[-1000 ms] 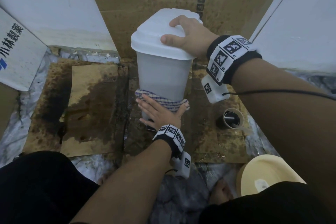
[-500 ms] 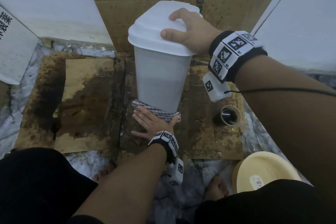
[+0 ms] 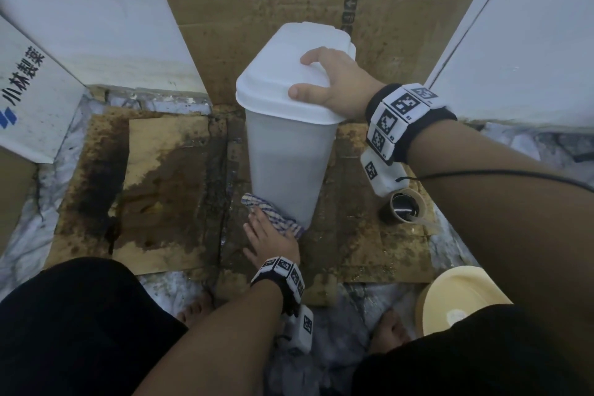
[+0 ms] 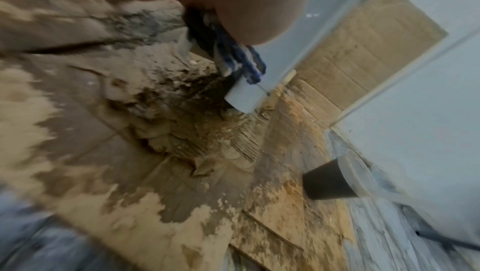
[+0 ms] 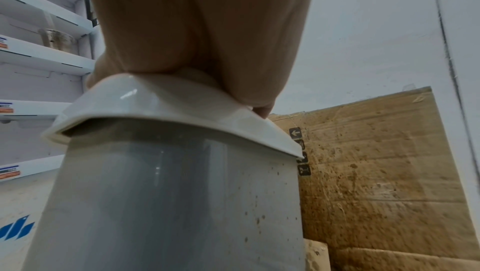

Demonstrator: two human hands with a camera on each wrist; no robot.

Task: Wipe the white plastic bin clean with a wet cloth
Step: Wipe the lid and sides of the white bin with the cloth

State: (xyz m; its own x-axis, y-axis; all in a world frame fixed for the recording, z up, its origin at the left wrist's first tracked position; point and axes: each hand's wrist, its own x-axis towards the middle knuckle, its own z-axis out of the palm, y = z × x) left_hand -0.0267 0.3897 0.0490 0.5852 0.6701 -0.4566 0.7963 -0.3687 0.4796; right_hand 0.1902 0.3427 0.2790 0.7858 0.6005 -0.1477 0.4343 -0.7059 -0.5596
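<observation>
Tall white plastic bin point(image 3: 289, 164) with a white lid point(image 3: 283, 80) stands upright on wet, stained brown cardboard point(image 3: 167, 190) laid over the floor, close in front of a second cardboard sheet point(image 3: 401, 26) leaning on the white wall. Open cardboard lies to the bin's left; to its right a small dark cup point(image 3: 401, 207) stands near the base, and a pale yellow round container point(image 3: 459, 296) sits nearer the person. Right hand point(image 3: 337, 87) rests on the lid's right edge, thumb on top and fingers curled over the rim. Left hand point(image 3: 270, 239), fingers straight, presses a blue-and-white striped cloth point(image 3: 273, 215) against the bin's lower front corner, just above the cardboard. Left wrist view shows the cloth point(image 4: 233, 55) bunched against the bin wall, a strip of the base point(image 4: 246, 99) bare below it. Right wrist view shows brown specks on the bin's side point(image 5: 259, 214) and white shelving point(image 5: 39, 49) at left.
</observation>
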